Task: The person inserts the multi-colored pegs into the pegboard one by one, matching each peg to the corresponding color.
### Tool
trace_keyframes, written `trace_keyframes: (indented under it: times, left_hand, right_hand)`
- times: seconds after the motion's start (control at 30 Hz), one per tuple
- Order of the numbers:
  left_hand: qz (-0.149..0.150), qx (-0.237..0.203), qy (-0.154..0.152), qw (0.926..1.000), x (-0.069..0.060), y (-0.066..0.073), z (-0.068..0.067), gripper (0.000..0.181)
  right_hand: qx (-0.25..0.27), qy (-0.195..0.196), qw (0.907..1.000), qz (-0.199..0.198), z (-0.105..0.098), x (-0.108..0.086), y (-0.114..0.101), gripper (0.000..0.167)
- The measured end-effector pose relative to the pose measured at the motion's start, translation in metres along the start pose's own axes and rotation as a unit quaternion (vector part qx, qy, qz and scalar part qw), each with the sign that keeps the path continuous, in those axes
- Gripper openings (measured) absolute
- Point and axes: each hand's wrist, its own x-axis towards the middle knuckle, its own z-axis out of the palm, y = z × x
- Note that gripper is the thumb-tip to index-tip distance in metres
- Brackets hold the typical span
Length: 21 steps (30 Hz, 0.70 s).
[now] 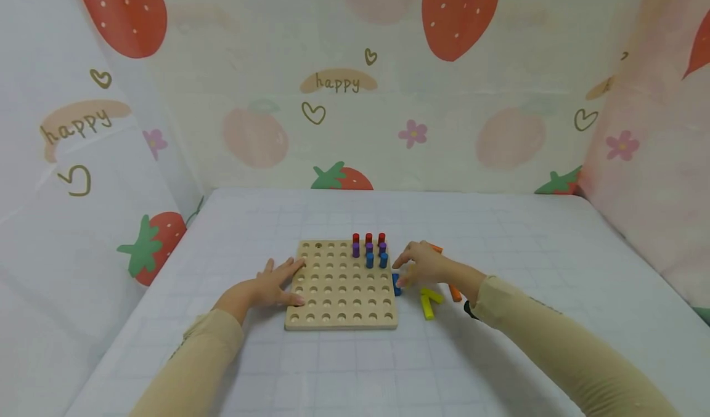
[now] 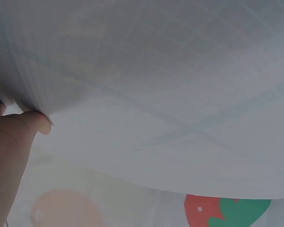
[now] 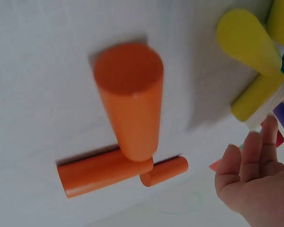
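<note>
On the left edge of a pale wooden pegboard, one left hand: fingers spread, thumb well apart from them, tips lying over the board's side. Beyond the board's right edge, one right hand: fingers slightly bent, with a gap between forefinger and thumb; the thumb is at one loose blue peg, contact uncertain.

Pegboard, one: in the middle of the table, between the hands, drilled in seven rows of seven. Standing in its far right corner, eight pegs:
– red pegs, three, far row;
– purple pegs, three, second row;
– upright blue pegs, two, third row.

Loose on the table, right of the board, besides the blue one:
– yellow pegs, three in the right wrist view, lying close together; two plain in the head view;
– orange pegs, three in the right wrist view, grouped near one another; two in the head view, partly behind the right hand and forearm.

Sleeves, two, tan.

Table, one, under a white cloth faintly lined in squares.

Behind, a pale printed backdrop: strawberries, outlined hearts, "happy" lettering.
</note>
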Motion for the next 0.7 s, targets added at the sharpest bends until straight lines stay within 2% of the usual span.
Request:
trace_keyframes:
  times: [0.2,0.5,0.7]
  left_hand:
    - [0.004,0.006,0.002,1.0000,0.0011,-0.0009,-0.0006,0.097]
    - [-0.001,0.003,-0.002,1.0000,0.0027,-0.0021,-0.0011,0.097]
    - [0.001,0.000,0.000,1.0000,0.0014,-0.0013,-0.0010,0.096]
  right_hand:
    - [-0.012,-0.001,0.9999,0.003,0.0072,-0.0005,0.0018,0.036]
    - [-0.032,-0.006,0.9994,-0.014,0.0075,-0.0014,-0.0007,0.042]
    - [-0.024,-0.004,0.9996,-0.017,0.0095,-0.0029,0.0006,0.039]
